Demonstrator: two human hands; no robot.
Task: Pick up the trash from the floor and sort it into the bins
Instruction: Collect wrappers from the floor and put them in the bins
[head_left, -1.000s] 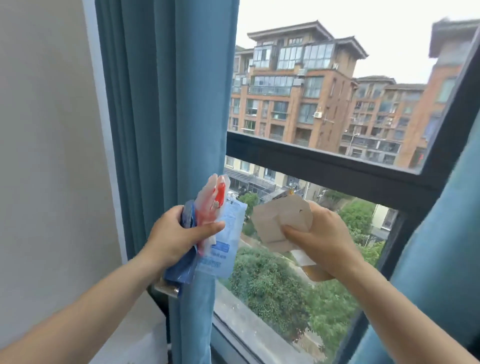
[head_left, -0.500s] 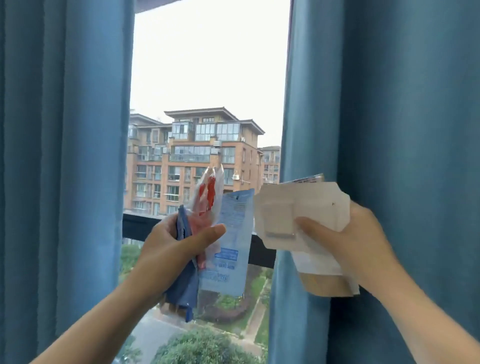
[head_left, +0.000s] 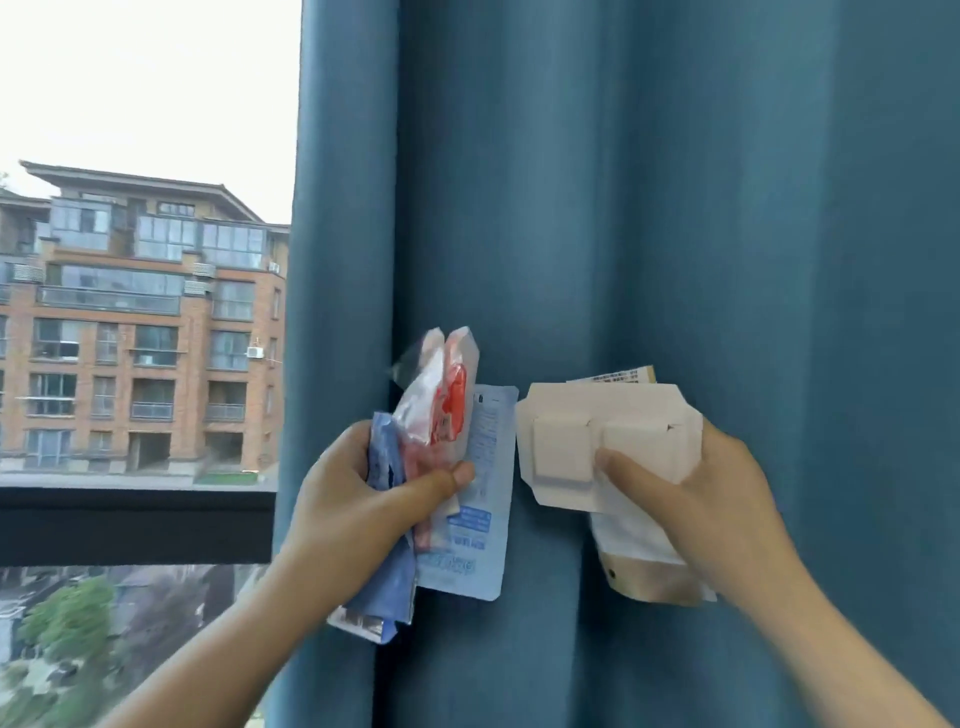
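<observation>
Swung right since 0.5 s ago: then faced a window gap between 2 curtain panels, now faces 1 blue curtain (head_left: 623, 182) across the centre and right. Sees the window (head_left: 145, 93) only at the left edge, and through it a brick building (head_left: 140, 322) and a black rail (head_left: 130, 525). Holds both loads in front of the curtain folds now, not in front of the glass. Keeps the same grips as before.

Clamps a wrapper bundle (head_left: 431, 452) in the left hand (head_left: 353, 499), thumb curled across the front and fingers behind. Fans 3 pieces upright there: a dark blue wrapper (head_left: 387, 582) nearest the palm and hanging lowest, a clear packet (head_left: 447, 395) sticking up highest, a pale blue sachet (head_left: 478, 545) on the right side. Shows something red inside the clear packet; cannot tell what.

Pinches a flattened white carton (head_left: 608, 436) in the right hand (head_left: 722, 499), thumb pressed on its front beside 2 folded flaps. Grips with it a tan-bottomed paper piece (head_left: 649, 577) behind and below, plus a printed slip (head_left: 618, 375) peeking over the top edge. Leaves a narrow gap between sachet and carton. Carries all this trash in the hands, off the floor.
</observation>
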